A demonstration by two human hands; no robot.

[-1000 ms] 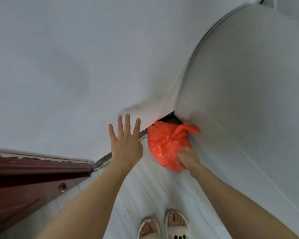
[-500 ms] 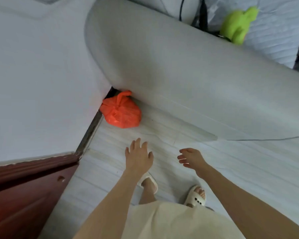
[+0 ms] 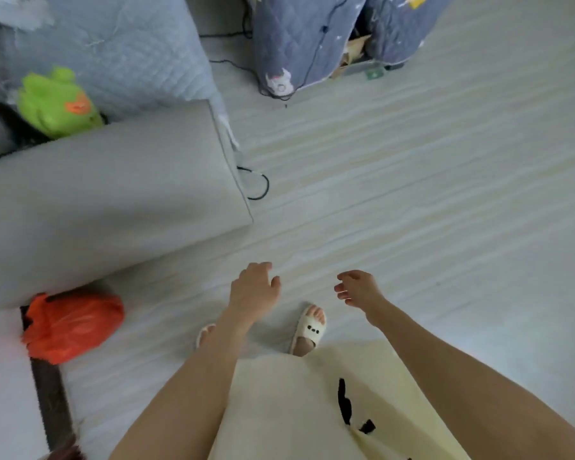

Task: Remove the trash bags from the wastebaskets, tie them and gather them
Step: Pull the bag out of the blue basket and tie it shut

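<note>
A tied orange trash bag (image 3: 72, 325) lies on the pale floor at the lower left, in the corner between the grey sofa (image 3: 107, 197) and the white wall. My left hand (image 3: 254, 292) hangs over the floor to the bag's right, well apart from it, fingers loosely spread and holding nothing. My right hand (image 3: 357, 288) is further right, also empty with fingers curled loosely apart. No wastebasket is in view.
A green plush toy (image 3: 55, 102) and a quilted blue blanket (image 3: 113, 51) lie on the sofa. A black cable (image 3: 258, 184) loops on the floor by the sofa's corner. A dark patterned quilt (image 3: 312, 38) hangs at the top. A dark baseboard (image 3: 50, 403) runs along the wall.
My right hand let go of the orange bag and both hands drew back from it. The view swung right, so the bag now sits at the lower left.
</note>
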